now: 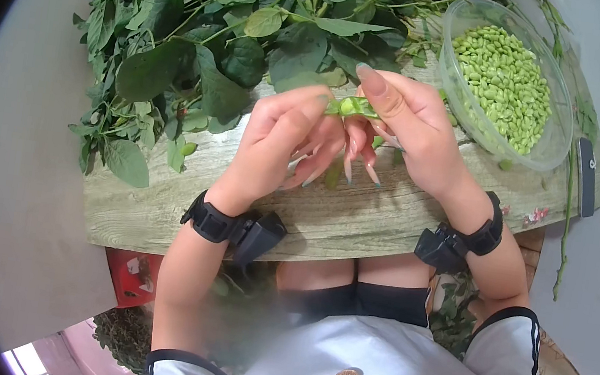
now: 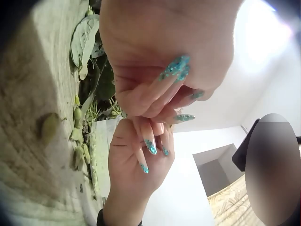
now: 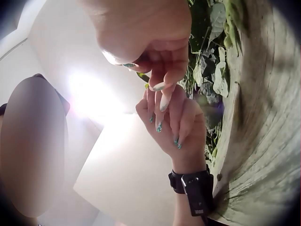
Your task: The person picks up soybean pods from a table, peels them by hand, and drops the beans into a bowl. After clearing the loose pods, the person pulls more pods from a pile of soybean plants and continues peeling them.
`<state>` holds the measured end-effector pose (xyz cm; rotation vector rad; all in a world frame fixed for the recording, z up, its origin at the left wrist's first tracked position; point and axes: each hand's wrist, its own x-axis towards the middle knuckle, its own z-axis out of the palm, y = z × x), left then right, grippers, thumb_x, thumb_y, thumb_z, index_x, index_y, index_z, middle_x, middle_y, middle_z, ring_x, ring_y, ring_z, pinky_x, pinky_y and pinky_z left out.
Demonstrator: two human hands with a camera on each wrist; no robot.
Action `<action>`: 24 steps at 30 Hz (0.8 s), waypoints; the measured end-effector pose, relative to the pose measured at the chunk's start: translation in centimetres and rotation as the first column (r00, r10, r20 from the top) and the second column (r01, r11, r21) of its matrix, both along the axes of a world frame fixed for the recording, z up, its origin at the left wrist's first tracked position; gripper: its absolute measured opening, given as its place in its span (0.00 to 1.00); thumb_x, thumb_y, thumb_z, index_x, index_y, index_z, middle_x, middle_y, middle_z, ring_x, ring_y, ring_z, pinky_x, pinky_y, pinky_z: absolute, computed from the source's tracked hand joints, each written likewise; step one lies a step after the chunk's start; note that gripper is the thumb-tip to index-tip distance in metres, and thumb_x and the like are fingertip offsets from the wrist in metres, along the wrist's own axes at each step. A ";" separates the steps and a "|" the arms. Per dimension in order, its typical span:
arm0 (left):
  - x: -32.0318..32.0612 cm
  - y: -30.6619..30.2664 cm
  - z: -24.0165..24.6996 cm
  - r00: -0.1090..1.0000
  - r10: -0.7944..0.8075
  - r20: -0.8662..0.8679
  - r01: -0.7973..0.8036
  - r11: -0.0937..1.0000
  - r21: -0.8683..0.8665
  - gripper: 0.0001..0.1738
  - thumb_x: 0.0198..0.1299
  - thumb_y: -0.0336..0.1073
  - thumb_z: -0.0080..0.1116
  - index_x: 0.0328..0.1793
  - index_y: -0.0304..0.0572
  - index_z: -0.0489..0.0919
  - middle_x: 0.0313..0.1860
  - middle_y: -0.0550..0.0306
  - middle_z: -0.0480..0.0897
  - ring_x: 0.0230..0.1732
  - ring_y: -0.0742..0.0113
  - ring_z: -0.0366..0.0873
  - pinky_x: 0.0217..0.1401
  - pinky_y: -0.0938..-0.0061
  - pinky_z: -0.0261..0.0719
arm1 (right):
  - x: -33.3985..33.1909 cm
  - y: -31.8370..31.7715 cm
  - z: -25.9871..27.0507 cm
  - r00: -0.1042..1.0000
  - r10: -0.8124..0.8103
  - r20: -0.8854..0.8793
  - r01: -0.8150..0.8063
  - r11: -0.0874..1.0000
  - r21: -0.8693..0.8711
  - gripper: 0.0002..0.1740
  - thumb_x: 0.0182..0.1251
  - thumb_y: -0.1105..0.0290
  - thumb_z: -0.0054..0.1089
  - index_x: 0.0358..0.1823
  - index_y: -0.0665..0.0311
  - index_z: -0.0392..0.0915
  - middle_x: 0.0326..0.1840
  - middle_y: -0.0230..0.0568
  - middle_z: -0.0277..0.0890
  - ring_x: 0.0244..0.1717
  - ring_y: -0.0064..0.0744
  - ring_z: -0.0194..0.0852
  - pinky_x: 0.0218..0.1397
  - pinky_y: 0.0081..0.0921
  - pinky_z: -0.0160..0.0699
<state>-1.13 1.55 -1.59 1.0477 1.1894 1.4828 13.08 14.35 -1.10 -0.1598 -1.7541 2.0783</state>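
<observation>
A green bean pod is held between both hands above the table, split along its length with pale green beans showing inside. My left hand pinches one end between thumb and fingers. The other end is pinched by my right hand, its thumb lying over the pod. Both hands have long nails with blue glitter. In the right wrist view only a sliver of the pod shows; the left wrist view hides it behind the fingers. A clear plastic bowl of shelled green beans stands beyond my right hand.
Leafy bean stalks are heaped across the far and left side of the wooden table. A dark flat phone-like thing lies at the right edge, near a hanging stem. Several loose pods lie behind the hands.
</observation>
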 end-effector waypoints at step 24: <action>1.8 0.0 0.6 0.477 -0.876 0.073 0.862 0.449 -0.235 0.16 0.74 0.32 0.45 0.41 0.32 0.83 0.22 0.64 0.80 0.25 0.78 0.77 0.31 0.80 0.74 | -0.4 0.7 0.2 0.968 -0.251 -0.019 0.248 0.964 -0.090 0.26 0.80 0.52 0.45 0.24 0.62 0.64 0.18 0.37 0.68 0.18 0.28 0.73 0.20 0.23 0.70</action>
